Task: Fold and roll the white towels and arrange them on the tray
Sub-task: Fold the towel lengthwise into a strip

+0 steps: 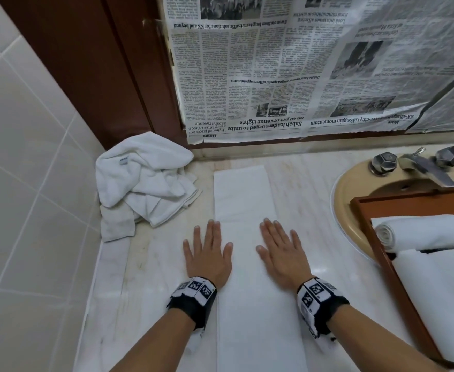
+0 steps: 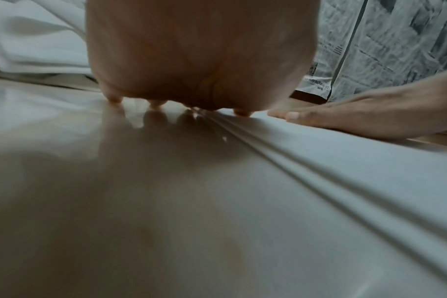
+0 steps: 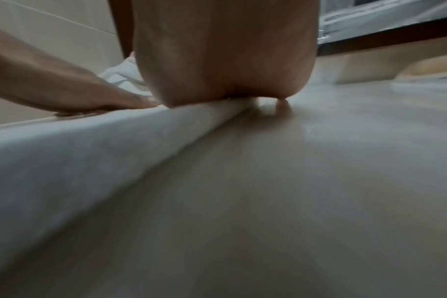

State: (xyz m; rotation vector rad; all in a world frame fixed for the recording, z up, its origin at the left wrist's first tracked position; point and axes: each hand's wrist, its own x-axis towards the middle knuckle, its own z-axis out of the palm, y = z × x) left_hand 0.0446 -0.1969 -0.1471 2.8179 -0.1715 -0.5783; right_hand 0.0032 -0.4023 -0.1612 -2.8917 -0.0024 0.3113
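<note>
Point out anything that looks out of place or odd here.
The mirror is covered with newspaper hung upside down. The tray sits over the sink instead of on the counter. A crumpled towel pile fills the corner.

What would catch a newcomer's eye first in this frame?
Two flat hands, the left hand and right hand, press the long folded towel lying down the middle of the marble counter. Behind it, upside-down newspaper covers the wall. A crumpled towel pile sits far left; a rolled towel lies in the wooden tray at right.
</note>
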